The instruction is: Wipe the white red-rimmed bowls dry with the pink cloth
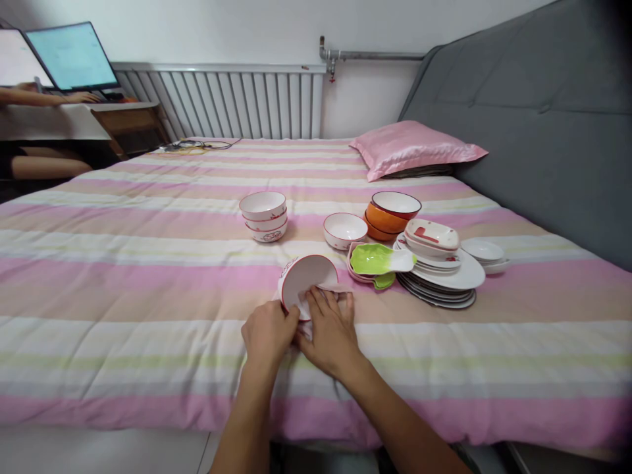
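A white bowl with a red rim (pixel 302 280) is tilted toward me above the striped bedspread. My left hand (pixel 269 332) grips its lower left edge, thumb over the rim. Inside the bowl, the fingers of my right hand (pixel 328 329) press a pale pink cloth (pixel 336 288) against its wall. Part of the cloth also shows under the bowl. Just beyond it stands another white bowl with a red rim (pixel 345 229). To the left is a stack of similar bowls (pixel 264 214).
Orange bowls (pixel 388 217), green and pink leaf-shaped dishes (pixel 378 260), stacked plates (pixel 469 273) and small white dishes (pixel 482 251) sit to the right. A pink pillow (pixel 415 148) lies by the grey headboard (pixel 533 125). Cables (pixel 197 146) lie at the far edge. Another person's arm (pixel 34 97) rests at a desk.
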The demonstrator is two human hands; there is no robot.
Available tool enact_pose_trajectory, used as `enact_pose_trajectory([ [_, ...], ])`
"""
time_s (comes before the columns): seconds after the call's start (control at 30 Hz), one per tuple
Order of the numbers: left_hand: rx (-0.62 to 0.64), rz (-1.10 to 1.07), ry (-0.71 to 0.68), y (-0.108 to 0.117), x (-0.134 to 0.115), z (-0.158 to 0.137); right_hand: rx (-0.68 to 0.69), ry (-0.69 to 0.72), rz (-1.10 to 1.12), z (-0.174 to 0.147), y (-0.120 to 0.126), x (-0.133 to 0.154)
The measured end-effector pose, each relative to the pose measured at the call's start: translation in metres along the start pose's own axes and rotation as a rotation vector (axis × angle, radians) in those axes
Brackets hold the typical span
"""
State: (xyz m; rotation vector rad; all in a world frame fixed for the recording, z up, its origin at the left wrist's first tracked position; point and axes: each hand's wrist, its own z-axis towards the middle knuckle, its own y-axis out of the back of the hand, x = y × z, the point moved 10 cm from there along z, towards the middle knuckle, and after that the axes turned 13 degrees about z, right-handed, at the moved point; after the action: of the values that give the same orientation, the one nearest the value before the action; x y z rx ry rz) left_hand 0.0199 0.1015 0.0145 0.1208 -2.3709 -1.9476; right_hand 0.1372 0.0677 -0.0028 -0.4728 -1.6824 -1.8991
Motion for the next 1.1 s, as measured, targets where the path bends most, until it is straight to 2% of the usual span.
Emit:
enact_pose_trajectory([
  [0.4,-0.137,0.008,0.046,0.021,0.018,0.002,-0.011,0.022,0.008,-0.001,0.003,0.002],
  [0.6,-0.074,0.029,0.100,0.016,0.016,-0.003,-0.009,0.006,0.028,0.001,0.000,-0.001],
  [0.83,0.040,0.064,0.031,-0.003,-0.005,-0.009,-0.022,0.015,0.023,0.001,0.000,-0.001],
  [1.1,-0.001,0.032,-0.004,0.002,-0.003,-0.004,-0.020,0.009,0.008,0.000,-0.001,-0.001],
])
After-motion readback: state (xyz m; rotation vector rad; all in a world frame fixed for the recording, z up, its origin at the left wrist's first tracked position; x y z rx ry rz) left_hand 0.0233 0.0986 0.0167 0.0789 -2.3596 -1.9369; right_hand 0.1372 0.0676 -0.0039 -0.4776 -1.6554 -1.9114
